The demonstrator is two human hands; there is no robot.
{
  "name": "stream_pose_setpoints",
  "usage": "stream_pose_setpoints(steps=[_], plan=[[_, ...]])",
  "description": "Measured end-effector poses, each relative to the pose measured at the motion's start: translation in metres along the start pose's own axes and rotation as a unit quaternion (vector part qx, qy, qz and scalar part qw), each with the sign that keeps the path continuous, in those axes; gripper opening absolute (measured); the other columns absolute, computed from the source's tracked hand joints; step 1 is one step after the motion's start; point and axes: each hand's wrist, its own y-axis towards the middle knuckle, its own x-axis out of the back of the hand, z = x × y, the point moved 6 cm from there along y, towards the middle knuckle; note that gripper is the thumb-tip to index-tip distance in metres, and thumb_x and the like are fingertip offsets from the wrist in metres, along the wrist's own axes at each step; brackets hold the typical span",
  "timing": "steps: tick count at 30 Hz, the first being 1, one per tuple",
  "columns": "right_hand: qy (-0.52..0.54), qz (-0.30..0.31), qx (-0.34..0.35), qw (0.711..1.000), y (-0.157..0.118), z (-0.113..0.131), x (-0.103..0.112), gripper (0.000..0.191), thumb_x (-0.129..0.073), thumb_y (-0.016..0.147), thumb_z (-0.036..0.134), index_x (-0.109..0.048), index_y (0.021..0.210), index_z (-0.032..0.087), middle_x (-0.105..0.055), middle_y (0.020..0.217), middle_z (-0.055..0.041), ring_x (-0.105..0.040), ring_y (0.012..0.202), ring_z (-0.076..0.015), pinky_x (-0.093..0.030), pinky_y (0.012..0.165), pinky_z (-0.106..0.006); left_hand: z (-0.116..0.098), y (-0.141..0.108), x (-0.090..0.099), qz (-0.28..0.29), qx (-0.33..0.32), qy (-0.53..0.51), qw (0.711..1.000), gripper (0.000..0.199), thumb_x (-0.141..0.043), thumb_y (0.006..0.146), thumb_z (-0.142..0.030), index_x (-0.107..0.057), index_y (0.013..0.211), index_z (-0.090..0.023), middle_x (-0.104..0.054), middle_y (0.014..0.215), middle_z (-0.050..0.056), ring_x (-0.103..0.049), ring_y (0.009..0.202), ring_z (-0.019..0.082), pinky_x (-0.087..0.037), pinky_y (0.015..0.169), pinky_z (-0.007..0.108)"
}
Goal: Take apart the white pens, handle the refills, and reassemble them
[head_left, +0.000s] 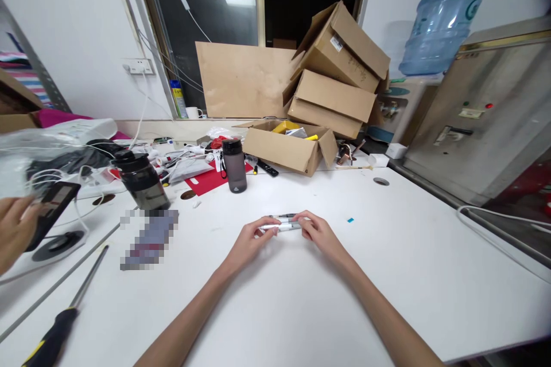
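Note:
Several pens lie side by side just above the white tabletop's middle, between my two hands. The nearest is a white-and-grey pen (pixel 284 227); a darker pen (pixel 282 216) shows just behind it. Closed around the left end of the pens is my left hand (pixel 252 241), thumb and fingertips pinching. My right hand (pixel 316 230) grips their right end the same way, fingers bent. Whether the pens rest on the table or are slightly lifted I cannot tell. The fingers partly cover the pen ends.
Another person's hand (pixel 17 226) holds a dark device (pixel 55 206) at the left. A screwdriver (pixel 69 309) lies front left, near a blurred-out item (pixel 150 241). Two dark bottles (pixel 235 166) and an open cardboard box (pixel 279 149) stand behind. A small blue piece (pixel 350 220) lies right.

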Motion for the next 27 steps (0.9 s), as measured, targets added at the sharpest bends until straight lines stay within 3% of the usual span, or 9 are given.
stream_pose_setpoints(steps=[3,7,11,17,21,27], plan=[[0.001,-0.010,0.035,0.999,0.000,0.007,0.001,0.023,-0.057,0.093,0.039,-0.066,0.107,0.023,-0.050,0.072,0.0030,-0.044,0.066,-0.0159,-0.032,0.064,-0.028,0.000,0.000,0.000,-0.003,0.005,0.004,1.000,0.035,-0.058,0.095,-0.048,-0.074,0.114,-0.022,-0.074,0.099,0.003,-0.058,0.074,0.017,-0.042,0.069,0.027],[0.008,-0.008,0.013,1.000,0.001,0.004,0.002,0.026,-0.050,0.097,0.042,-0.064,0.107,0.023,-0.044,0.062,0.0053,-0.040,0.059,-0.0156,-0.030,0.061,-0.028,-0.003,0.000,0.000,0.001,-0.008,-0.008,1.000,0.030,-0.060,0.095,-0.045,-0.075,0.111,-0.024,-0.074,0.111,0.003,-0.061,0.082,0.018,-0.043,0.074,0.027],[0.006,-0.006,0.023,1.000,0.001,0.005,0.003,0.024,-0.053,0.094,0.040,-0.065,0.107,0.023,-0.051,0.069,0.0034,-0.046,0.065,-0.0163,-0.034,0.065,-0.028,-0.004,0.000,0.001,-0.005,0.003,-0.003,1.000,0.034,-0.059,0.095,-0.048,-0.074,0.113,-0.023,-0.075,0.099,0.003,-0.059,0.074,0.017,-0.043,0.070,0.028],[0.014,-0.010,0.010,1.000,0.002,0.001,0.004,0.026,-0.051,0.095,0.042,-0.064,0.104,0.021,-0.045,0.062,0.0050,-0.039,0.059,-0.0150,-0.031,0.060,-0.028,-0.007,0.000,0.001,-0.003,-0.015,-0.009,1.000,0.031,-0.061,0.095,-0.045,-0.076,0.109,-0.023,-0.075,0.111,0.005,-0.064,0.092,0.022,-0.045,0.076,0.028],[0.006,-0.011,0.024,1.000,0.002,0.003,0.004,0.027,-0.054,0.094,0.044,-0.065,0.103,0.021,-0.047,0.066,0.0034,-0.044,0.064,-0.0158,-0.034,0.063,-0.028,-0.007,0.000,0.003,-0.009,0.001,0.000,1.000,0.034,-0.060,0.094,-0.049,-0.076,0.109,-0.022,-0.075,0.108,0.005,-0.062,0.080,0.019,-0.045,0.073,0.029],[0.016,-0.015,0.004,1.000,0.003,-0.002,0.005,0.034,-0.051,0.096,0.053,-0.066,0.100,0.023,-0.049,0.068,0.0016,-0.044,0.064,-0.0162,-0.035,0.061,-0.027,-0.011,0.000,0.003,-0.009,-0.015,-0.010,1.000,0.036,-0.063,0.092,-0.049,-0.077,0.110,-0.021,-0.074,0.117,0.008,-0.064,0.099,0.025,-0.046,0.076,0.030]])
